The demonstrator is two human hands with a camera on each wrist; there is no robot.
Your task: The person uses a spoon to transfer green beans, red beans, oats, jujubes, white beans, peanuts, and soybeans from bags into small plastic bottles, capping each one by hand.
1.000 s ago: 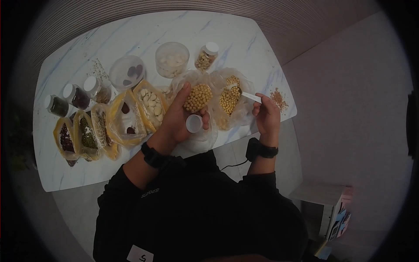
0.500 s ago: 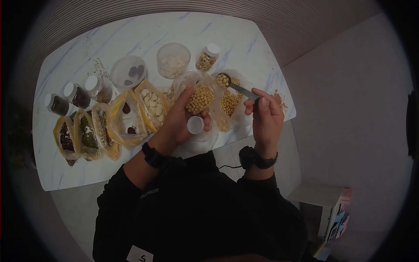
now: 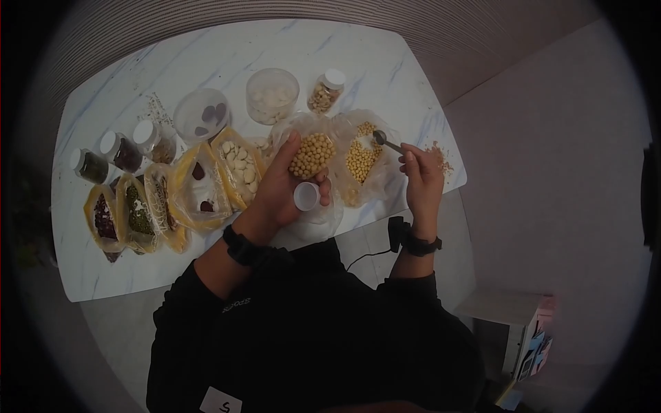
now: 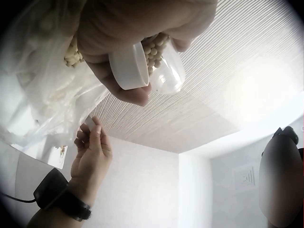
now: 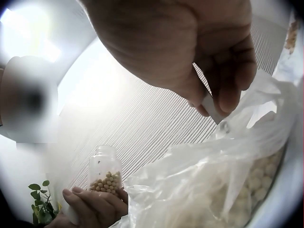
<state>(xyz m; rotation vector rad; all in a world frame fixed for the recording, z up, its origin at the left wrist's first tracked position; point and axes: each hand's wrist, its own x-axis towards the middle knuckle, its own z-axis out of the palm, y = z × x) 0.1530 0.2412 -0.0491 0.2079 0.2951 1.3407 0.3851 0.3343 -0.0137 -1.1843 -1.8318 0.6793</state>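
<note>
My left hand (image 3: 275,196) grips a clear jar (image 3: 312,155) partly filled with round yellow beans, and a white lid (image 3: 306,196) is held in the same hand. In the left wrist view the lid (image 4: 128,66) sits beside the jar among the fingers. My right hand (image 3: 423,179) pinches the handle of a spoon (image 3: 390,143), whose bowl is over the open plastic bag (image 3: 385,175) of yellow beans. The right wrist view shows the jar (image 5: 105,173) upright, while the bag (image 5: 190,175) hides the spoon's bowl.
A lidded jar (image 3: 326,91) and a round tub (image 3: 272,95) stand behind the bags. Further left are another tub (image 3: 201,113), several small jars and several open yellow-edged bags, one with white pieces (image 3: 239,165). Crumbs (image 3: 441,157) lie near the table's right edge.
The spoon first rose out of the bag with beans and moved left toward the jar. It has since moved back right and down over the bag. The left hand has barely moved.
</note>
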